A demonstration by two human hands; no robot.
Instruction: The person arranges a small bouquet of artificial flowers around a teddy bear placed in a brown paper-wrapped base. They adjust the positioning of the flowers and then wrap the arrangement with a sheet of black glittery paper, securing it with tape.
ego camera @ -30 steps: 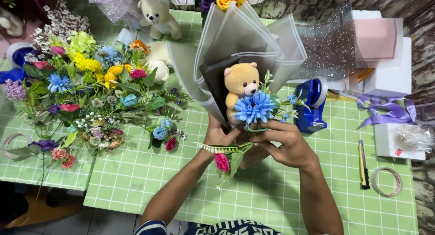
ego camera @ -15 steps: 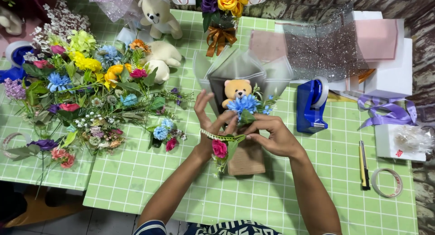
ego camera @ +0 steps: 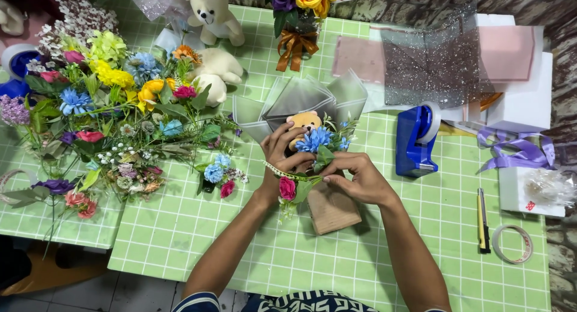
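Holding the small bouquet (ego camera: 312, 149) between both hands, we close our left hand (ego camera: 282, 159) around its stems, fingers curled beside the little bear (ego camera: 302, 121). Our right hand (ego camera: 354, 178) pinches the stems from the other side, just above the brown block (ego camera: 332, 208). A pink rose (ego camera: 287, 188) hangs under our left wrist. Right of our right hand stands a blue tape dispenser (ego camera: 416, 140); left of our left hand lies a heap of loose flowers (ego camera: 114, 107).

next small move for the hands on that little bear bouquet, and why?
Probably press the stems tighter together at the neck. Both the left hand and right hand pinch the bouquet just below the blue flower, while a pink rose hangs loose under the grip.
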